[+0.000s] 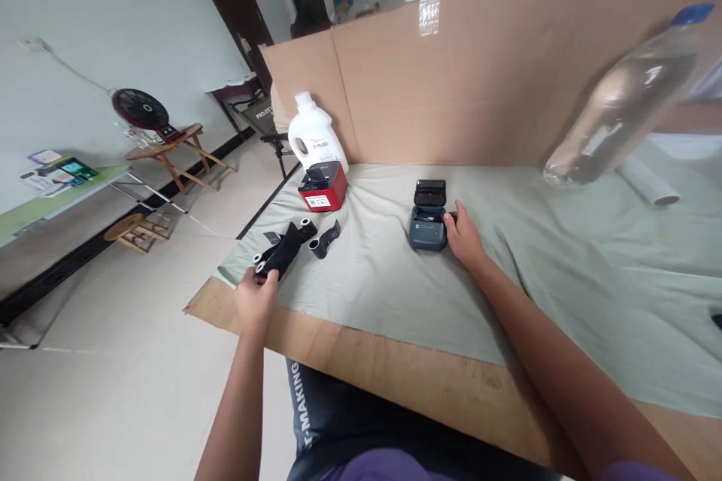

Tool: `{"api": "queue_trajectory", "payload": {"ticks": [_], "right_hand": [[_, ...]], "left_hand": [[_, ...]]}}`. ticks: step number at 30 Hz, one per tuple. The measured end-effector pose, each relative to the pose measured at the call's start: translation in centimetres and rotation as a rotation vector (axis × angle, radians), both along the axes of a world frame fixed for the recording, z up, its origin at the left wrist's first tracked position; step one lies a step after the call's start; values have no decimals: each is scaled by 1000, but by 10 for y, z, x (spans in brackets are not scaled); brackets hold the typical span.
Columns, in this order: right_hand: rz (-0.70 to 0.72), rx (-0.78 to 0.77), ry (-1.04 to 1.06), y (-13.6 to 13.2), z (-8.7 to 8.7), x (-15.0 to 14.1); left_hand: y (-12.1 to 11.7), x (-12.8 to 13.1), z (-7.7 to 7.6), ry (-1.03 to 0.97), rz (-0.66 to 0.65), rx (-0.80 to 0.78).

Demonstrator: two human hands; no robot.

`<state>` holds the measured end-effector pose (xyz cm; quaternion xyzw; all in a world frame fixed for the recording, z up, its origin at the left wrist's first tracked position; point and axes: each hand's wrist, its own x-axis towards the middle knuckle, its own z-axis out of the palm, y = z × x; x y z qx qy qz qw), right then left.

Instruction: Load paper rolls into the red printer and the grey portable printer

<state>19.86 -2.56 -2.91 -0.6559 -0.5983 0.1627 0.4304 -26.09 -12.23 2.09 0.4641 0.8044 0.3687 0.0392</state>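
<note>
Your L hand [258, 299] pinches the near end of a black ribbon [286, 244] w/ white-ended cores, at the cloth's [372, 278] L side. Your R hand [465, 240] has fingertips on the R side of the printer [427, 234], lid [430, 188] up, mid-cloth; can't tell if it's gripping. Black roll [324, 242] lies just R of the ribbon. Beyond: red box [332, 197], w/ white jug [323, 131] right behind. Far R, a big bottle [626, 109] near a white tube [648, 174]; cardboard [451, 90] stands at back.

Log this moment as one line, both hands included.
left hand: holding black ribbon | right hand: touching dark device | device lid: raised | near ribbon: separate black roll | beyond: red-black box, white jug
</note>
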Motion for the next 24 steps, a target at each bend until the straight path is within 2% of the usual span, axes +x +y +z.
{"api": "queue_trajectory", "payload": {"ticks": [8, 12, 16, 18, 20, 22, 24], "right_hand": [[5, -21, 14, -1, 5, 0], [-3, -17, 19, -1, 5, 1], [-7, -9, 16, -1, 4, 1], [-12, -9, 23, -1, 4, 1], [-15, -16, 28, -1, 4, 1], [-16, -24, 29, -1, 4, 0], [-20, -28, 28, -1, 4, 0]], "left_hand": [[2, 11, -18, 64, -162, -31], [7, 6, -20, 2, -199, -4], [8, 3, -21, 0, -291, -93], [5, 0, -22, -40, -312, -52], [4, -5, -23, -115, -240, 74], [6, -14, -24, -175, -90, 182], [13, -27, -24, -190, 24, 149]]}}
